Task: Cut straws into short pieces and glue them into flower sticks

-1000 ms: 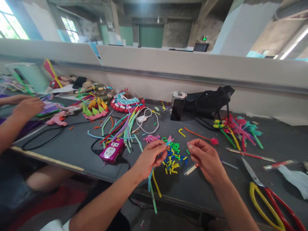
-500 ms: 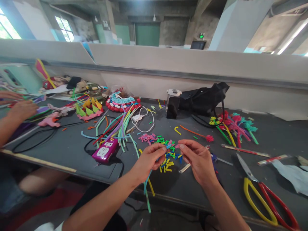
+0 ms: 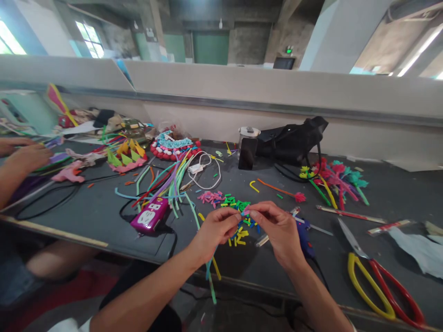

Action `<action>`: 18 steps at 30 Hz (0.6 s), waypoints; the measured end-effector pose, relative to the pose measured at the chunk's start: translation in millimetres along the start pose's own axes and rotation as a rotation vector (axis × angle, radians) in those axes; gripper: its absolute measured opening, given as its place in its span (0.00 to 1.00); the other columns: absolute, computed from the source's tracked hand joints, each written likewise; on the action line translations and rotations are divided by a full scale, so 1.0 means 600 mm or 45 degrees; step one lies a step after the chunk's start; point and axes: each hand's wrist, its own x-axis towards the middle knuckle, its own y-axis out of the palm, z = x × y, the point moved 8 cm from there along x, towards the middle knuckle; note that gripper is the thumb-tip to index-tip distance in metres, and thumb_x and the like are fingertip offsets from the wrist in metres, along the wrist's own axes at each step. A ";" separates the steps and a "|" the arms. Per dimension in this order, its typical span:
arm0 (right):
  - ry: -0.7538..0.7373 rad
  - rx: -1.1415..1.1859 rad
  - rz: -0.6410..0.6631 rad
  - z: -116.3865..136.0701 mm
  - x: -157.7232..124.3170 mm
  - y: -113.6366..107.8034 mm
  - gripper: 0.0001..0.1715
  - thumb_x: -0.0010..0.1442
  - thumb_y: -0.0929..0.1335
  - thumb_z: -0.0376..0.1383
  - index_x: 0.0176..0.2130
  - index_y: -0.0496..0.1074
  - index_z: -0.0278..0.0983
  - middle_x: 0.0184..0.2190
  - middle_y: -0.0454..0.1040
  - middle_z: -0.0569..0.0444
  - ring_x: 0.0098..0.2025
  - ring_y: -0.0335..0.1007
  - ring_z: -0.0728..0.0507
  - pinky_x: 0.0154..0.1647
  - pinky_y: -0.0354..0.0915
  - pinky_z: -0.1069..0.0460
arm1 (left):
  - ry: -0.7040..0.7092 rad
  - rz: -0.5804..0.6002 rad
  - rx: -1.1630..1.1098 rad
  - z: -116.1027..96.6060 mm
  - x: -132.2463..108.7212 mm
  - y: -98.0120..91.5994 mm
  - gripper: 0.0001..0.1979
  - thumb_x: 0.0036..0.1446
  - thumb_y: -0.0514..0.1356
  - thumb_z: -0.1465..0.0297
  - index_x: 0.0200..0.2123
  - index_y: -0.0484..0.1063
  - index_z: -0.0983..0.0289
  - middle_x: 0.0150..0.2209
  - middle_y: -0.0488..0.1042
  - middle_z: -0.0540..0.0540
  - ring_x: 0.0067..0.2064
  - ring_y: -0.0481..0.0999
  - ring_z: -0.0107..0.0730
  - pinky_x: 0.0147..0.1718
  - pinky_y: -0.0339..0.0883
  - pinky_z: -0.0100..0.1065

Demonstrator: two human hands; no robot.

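My left hand [image 3: 221, 227] is closed in a pinch over the front of the table, with a bit of light blue pipe cleaner at its fingertips. A light blue pipe cleaner stem [image 3: 209, 268] shows below that hand; its upper part is hidden. Facing it, my right hand [image 3: 275, 224] pinches a short pink pipe cleaner piece [image 3: 247, 211] against the blue one, the fingertips nearly touching. Around and behind the fingers lie loose cut pieces: a pink pile [image 3: 211, 198], green pieces [image 3: 235, 202] and yellow pieces [image 3: 238, 237], with some blue ones among them.
Large scissors [image 3: 370, 267] lie open at right, near a blue glue gun [image 3: 304, 237]. A purple power strip [image 3: 149, 216] and long pipe cleaners [image 3: 176, 180] lie left. Behind stand a phone [image 3: 247, 153] and black bag [image 3: 290, 140]. Another person's hands [image 3: 26, 154] work far left.
My right hand has moved slightly left, bringing the pink piece up to the blue one at my left fingertips. The gap between the hands has closed.
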 end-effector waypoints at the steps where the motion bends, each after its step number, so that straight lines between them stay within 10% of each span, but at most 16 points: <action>1: -0.001 -0.017 -0.004 0.000 0.000 0.000 0.04 0.57 0.71 0.38 0.35 0.79 0.41 0.35 0.76 0.54 0.38 0.70 0.44 0.39 0.64 0.50 | 0.003 0.001 -0.005 -0.001 0.000 0.000 0.14 0.52 0.65 0.59 0.31 0.71 0.65 0.16 0.53 0.42 0.18 0.48 0.18 0.16 0.34 0.27; 18: 0.015 -0.167 -0.091 -0.004 -0.003 -0.005 0.08 0.58 0.70 0.40 0.34 0.79 0.40 0.34 0.77 0.53 0.37 0.71 0.44 0.39 0.64 0.50 | 0.009 -0.053 0.018 0.000 -0.002 -0.003 0.17 0.48 0.67 0.58 0.33 0.74 0.66 0.16 0.54 0.42 0.18 0.51 0.18 0.17 0.36 0.27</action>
